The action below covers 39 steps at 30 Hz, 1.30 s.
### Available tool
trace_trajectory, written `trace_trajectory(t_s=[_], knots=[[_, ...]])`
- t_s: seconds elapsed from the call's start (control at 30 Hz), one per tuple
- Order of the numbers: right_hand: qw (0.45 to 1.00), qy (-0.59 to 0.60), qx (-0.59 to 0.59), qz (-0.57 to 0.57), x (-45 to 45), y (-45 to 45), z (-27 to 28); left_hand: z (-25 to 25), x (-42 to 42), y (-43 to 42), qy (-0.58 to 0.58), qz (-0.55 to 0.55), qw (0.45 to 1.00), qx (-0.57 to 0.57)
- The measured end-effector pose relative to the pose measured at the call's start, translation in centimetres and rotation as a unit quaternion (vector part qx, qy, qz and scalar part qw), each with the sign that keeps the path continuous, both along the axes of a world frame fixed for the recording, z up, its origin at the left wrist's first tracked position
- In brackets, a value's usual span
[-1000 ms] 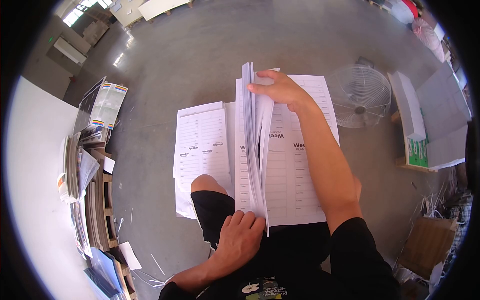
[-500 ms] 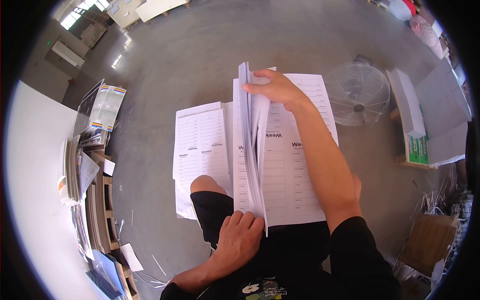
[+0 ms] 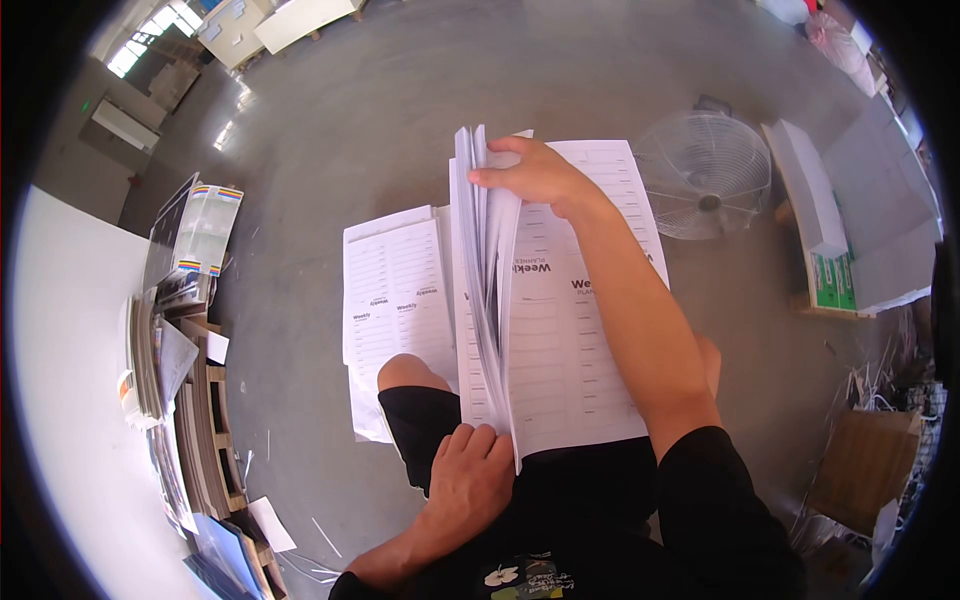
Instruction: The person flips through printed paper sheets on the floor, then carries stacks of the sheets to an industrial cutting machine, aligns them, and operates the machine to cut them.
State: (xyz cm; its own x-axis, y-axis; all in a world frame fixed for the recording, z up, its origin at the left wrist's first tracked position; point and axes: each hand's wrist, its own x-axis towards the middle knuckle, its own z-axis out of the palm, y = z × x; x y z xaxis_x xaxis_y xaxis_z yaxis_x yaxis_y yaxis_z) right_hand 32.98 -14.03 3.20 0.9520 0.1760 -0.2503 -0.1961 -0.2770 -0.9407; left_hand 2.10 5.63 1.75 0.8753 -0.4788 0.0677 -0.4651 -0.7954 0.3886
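Note:
An upright bundle of paper sheets [image 3: 487, 330] stands on edge over a flat stack of printed "Weekly Planner" sheets [image 3: 545, 370] on my lap. My left hand [image 3: 472, 478] is closed on the bundle's near end, its fingertips hidden by the paper. At the far end my right hand [image 3: 535, 175] grips the bundle, thumb and fingers pinching the top edge, where the sheets are split into a few sections. Another stack of printed planner sheets [image 3: 395, 270] lies to the left, beyond my bare knee.
A round wire-caged fan [image 3: 705, 175] stands on the floor to the right. Farther right are a white paper stack [image 3: 808, 190] on a pallet and a brown carton [image 3: 865, 470]. Piled boards and paper [image 3: 190, 410] line the left side, beside a white surface [image 3: 80, 370].
The bundle's top and my right hand have shifted slightly left, and a gap between the sections at the top has widened. The whole view has turned a little.

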Motion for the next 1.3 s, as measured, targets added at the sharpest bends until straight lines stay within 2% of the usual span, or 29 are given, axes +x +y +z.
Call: trace_trajectory(t_s=[0.13, 0.2, 0.27, 0.33, 0.4, 0.47, 0.5, 0.57, 0.6, 0.63, 0.7, 0.93, 1.3], knots=[[0.999, 0.027, 0.002, 0.033, 0.4, -0.6, -0.3, -0.5, 0.0, 0.8, 0.007, 0.009, 0.999, -0.035], [1.0, -0.003, -0.014, 0.012, 0.6, -0.3, -1.4, -0.5, 0.1, 1.8, 0.025, 0.02, 0.989, -0.145], [0.999, -0.031, -0.029, -0.009, 0.3, -0.3, -0.9, 0.4, 0.3, 2.9, 0.06, 0.04, 0.984, -0.16], [0.997, -0.018, -0.052, 0.05, 0.0, -0.7, 0.0, 0.1, 0.1, 4.6, 0.204, 0.115, 0.935, -0.265], [0.997, 0.007, -0.067, 0.033, -0.3, -0.5, 0.4, -0.2, -0.1, 4.9, 0.245, 0.141, 0.926, -0.249], [0.996, 0.031, -0.084, 0.016, -0.2, -0.4, 0.4, 0.8, -0.2, 3.3, 0.301, 0.224, 0.909, -0.181], [0.997, 0.038, -0.065, 0.018, 0.0, -0.4, 0.0, 0.4, -0.2, 3.2, 0.301, 0.225, 0.909, -0.182], [0.998, 0.044, -0.046, 0.021, 0.6, -0.3, -1.0, -0.4, 0.0, 3.1, 0.074, 0.047, 0.984, -0.156], [0.999, 0.031, -0.011, 0.009, 1.0, -0.1, -1.7, -0.3, 0.0, 2.6, 0.042, 0.021, 0.99, -0.135], [1.0, 0.017, 0.023, -0.003, 0.9, 0.3, -1.3, 0.0, 0.1, 2.2, 0.041, 0.024, 0.99, -0.135], [1.0, 0.017, 0.002, -0.016, 0.3, 0.6, -0.5, 0.4, 0.4, 1.6, 0.012, -0.023, 0.996, -0.083], [1.0, -0.003, -0.008, -0.015, 0.6, 0.8, -0.7, 0.8, 0.2, 0.7, -0.002, -0.034, 0.999, -0.005], [1.0, 0.006, 0.006, -0.013, 0.5, 0.5, -0.7, 0.7, 0.2, 0.8, 0.007, -0.025, 1.0, -0.004]])
